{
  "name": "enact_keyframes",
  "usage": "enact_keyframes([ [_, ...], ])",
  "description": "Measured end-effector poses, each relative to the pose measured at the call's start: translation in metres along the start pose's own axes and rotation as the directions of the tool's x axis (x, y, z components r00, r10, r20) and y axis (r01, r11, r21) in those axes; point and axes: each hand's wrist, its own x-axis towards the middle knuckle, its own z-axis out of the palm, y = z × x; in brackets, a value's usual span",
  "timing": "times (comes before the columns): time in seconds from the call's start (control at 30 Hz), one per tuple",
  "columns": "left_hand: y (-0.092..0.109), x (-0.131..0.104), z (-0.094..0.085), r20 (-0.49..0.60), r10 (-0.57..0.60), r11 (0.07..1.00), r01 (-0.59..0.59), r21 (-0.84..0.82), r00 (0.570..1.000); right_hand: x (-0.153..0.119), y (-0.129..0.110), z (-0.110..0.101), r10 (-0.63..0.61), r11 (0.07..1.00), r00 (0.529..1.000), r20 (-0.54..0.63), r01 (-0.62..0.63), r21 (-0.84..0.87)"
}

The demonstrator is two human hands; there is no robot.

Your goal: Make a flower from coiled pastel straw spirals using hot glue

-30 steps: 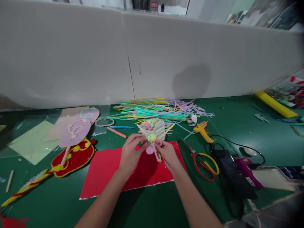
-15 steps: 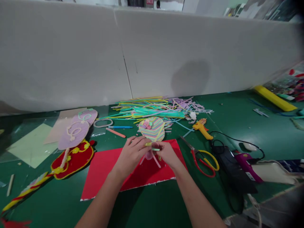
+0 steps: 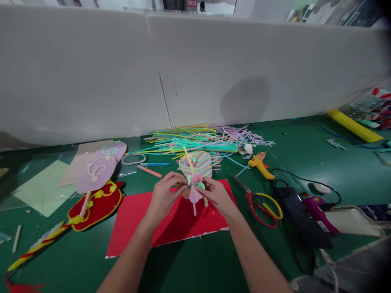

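Above a red board (image 3: 134, 219), both hands hold a small cluster of coiled pipe-cleaner flowers (image 3: 195, 195) in pink and green, with loose strip ends sticking out. My left hand (image 3: 168, 193) pinches its left side between thumb and fingers. On the right side, my right hand (image 3: 218, 195) grips it with bent fingers. A yellow strip (image 3: 187, 156) rises from the top of the cluster. Just behind lies a rounded striped piece (image 3: 203, 162) in pastel colours, decorated with coiled flowers and partly hidden by the cluster.
Behind lies a pile of pastel pipe cleaners (image 3: 195, 142). Scissors (image 3: 259, 205), a yellow glue gun (image 3: 261, 165) and a black box (image 3: 301, 219) lie to the right. At left are a purple decorated piece (image 3: 102, 167), a red fan-shaped piece (image 3: 94, 207) and a pale green sheet (image 3: 42, 187).
The flower cluster has been turned, so its coils now face the camera and the yellow strip points upward. My hands have moved slightly apart on either side of it.
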Motion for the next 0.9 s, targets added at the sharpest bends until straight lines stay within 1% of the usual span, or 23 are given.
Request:
enact_keyframes([
  [0.07,0.0,0.0,0.003,-0.071,-0.028,1.0,0.028,0.01,0.997,0.0,-0.002,0.001,-0.016,0.999,1.0,-0.011,0.016,0.047],
  [0.13,0.0,0.0,0.006,-0.111,-0.028,0.999,0.032,0.031,0.993,-0.001,-0.003,0.001,-0.059,0.998,0.998,-0.004,0.059,0.032],
  [0.2,-0.001,-0.001,0.009,-0.117,-0.022,0.998,0.029,0.053,0.993,-0.002,-0.004,0.001,-0.105,0.994,0.994,0.001,0.105,-0.007],
  [0.27,-0.001,-0.002,0.01,-0.113,-0.027,0.998,0.032,0.047,0.993,-0.004,-0.004,0.001,-0.121,0.992,0.993,0.004,0.121,-0.03],
  [0.37,0.0,-0.004,0.011,-0.11,-0.036,0.999,0.039,0.024,0.993,-0.005,-0.002,0.002,-0.089,0.996,0.996,-0.002,0.089,-0.016],
  [0.53,0.002,-0.004,0.013,-0.103,-0.039,0.999,0.041,0.021,0.994,-0.003,0.0,0.002,-0.042,0.999,0.996,-0.084,0.04,-0.019],
  [0.73,-0.002,-0.005,0.014,-0.106,-0.118,0.993,0.115,-0.032,0.987,-0.001,0.005,0.003,-0.053,0.997,0.995,-0.088,0.049,-0.052],
  [0.83,-0.004,-0.004,0.016,-0.111,-0.22,0.973,0.209,-0.097,0.969,0.0,0.009,0.005,-0.008,1.0,0.99,-0.138,0.01,0.012],
  [0.9,-0.005,-0.002,0.016,-0.077,-0.302,0.945,0.287,-0.157,0.95,0.0,0.011,0.007,0.017,0.998,0.988,-0.155,-0.007,0.059],
])
